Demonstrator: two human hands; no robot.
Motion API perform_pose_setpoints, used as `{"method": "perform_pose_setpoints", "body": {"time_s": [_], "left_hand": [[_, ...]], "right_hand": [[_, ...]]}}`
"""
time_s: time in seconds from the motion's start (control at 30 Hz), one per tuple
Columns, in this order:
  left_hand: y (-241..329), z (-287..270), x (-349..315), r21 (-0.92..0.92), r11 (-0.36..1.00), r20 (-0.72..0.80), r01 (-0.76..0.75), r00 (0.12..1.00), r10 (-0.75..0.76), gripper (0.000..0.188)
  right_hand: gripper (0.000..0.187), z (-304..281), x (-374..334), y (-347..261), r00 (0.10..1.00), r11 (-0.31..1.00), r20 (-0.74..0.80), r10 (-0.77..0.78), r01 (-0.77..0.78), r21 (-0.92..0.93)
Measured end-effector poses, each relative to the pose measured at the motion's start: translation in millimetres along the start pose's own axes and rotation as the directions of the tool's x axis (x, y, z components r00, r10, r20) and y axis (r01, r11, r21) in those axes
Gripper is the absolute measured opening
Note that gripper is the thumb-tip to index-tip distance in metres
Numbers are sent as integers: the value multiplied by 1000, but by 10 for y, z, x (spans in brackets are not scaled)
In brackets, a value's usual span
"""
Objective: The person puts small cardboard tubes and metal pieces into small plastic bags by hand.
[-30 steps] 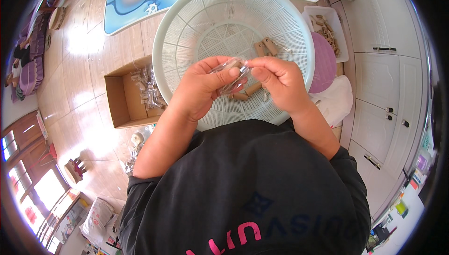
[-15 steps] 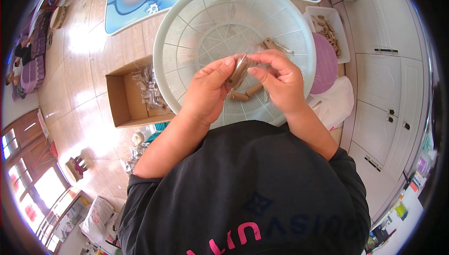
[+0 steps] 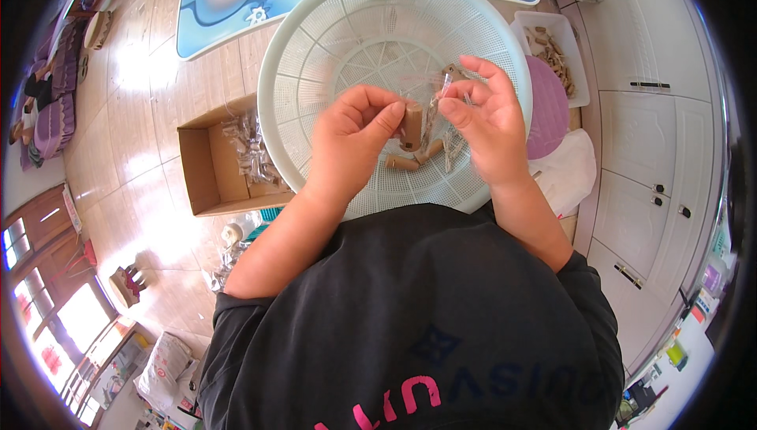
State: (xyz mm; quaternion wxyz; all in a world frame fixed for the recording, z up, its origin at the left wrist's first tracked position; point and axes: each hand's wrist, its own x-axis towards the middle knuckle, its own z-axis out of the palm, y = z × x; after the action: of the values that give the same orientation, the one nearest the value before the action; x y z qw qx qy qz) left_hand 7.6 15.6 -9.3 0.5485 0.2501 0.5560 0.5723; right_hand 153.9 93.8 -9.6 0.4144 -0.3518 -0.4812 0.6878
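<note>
One round, pale green mesh basket [image 3: 276,91] stands in front of the person; the brown cylinder [image 3: 412,129] in hand is held upright over its interior. The left hand [image 3: 347,142] pinches this cylinder between thumb and index finger. The right hand [image 3: 490,119] pinches a piece of clear film [image 3: 447,83] between thumb and index finger, its other fingers raised and spread. A thin silvery strand hangs between the hands; its attachment cannot be determined. Basket contents: two loose brown cylinders [image 3: 403,163] lie below the hands, and at least one more is partly hidden behind the right hand. Left of the basket, one open cardboard box [image 3: 211,166] contains clear-wrapped pieces [image 3: 251,150], too overlapped to count. Beyond the basket's right side, one white plastic tray [image 3: 578,36] contains many small brown pieces [image 3: 552,55], likewise uncountable. One purple disc [image 3: 546,107] lies between tray and white plastic bag [image 3: 572,170].
</note>
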Motion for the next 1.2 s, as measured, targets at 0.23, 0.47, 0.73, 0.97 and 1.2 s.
{"method": "perform_pose_setpoints", "body": {"time_s": [0.23,0.47,0.73,0.97,1.2], "left_hand": [[53,68,-14,-46,997,10,62,998,-61,16],[13,50,8,-211,972,-57,109,991,-123,17],[26,114,-52,-39,998,-54,40,998,-42,16],[-12,112,-106,165,986,-19,13,1000,-10,15],[-15,103,-80,-3,999,-79,32,996,-32,15]], "right_hand": [[34,1,-44,26,987,979,76,144,-132,-153],[23,-35,-44,2,999,937,-25,-42,31,-348],[10,116,83,56,906,749,253,-339,422,-510],[10,90,218,109,969,901,-82,-233,183,-392],[7,140,83,11,867,705,282,-412,499,-505]]}}
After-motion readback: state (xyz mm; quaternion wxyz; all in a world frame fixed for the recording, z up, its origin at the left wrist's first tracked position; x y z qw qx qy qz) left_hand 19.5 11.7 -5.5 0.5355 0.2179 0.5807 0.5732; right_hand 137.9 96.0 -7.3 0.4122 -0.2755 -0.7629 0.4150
